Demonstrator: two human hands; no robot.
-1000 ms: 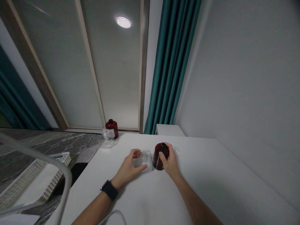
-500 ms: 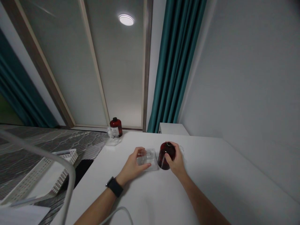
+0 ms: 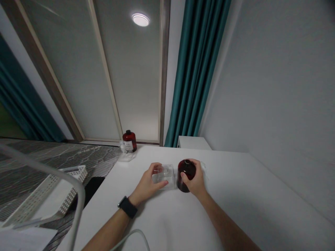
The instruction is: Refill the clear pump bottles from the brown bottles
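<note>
Dark-red bottle [image 3: 185, 168] tilts less than in prior frame — near upright over desk [image 3: 230, 202], R hand [image 3: 193, 179] in a closed grip around its side. L hand [image 3: 145, 184] curled, pinching clear plastic tray [image 3: 166, 174] just beside bottle. Second red bottle [image 3: 129, 140], black cap, at far desk edge w/ clear wrap [image 3: 125, 155].

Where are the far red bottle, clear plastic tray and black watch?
Far red bottle [image 3: 129, 142], head view, on its body.
Clear plastic tray [image 3: 170, 176], head view, on its right side.
Black watch [image 3: 127, 207], head view, on its face.
</note>
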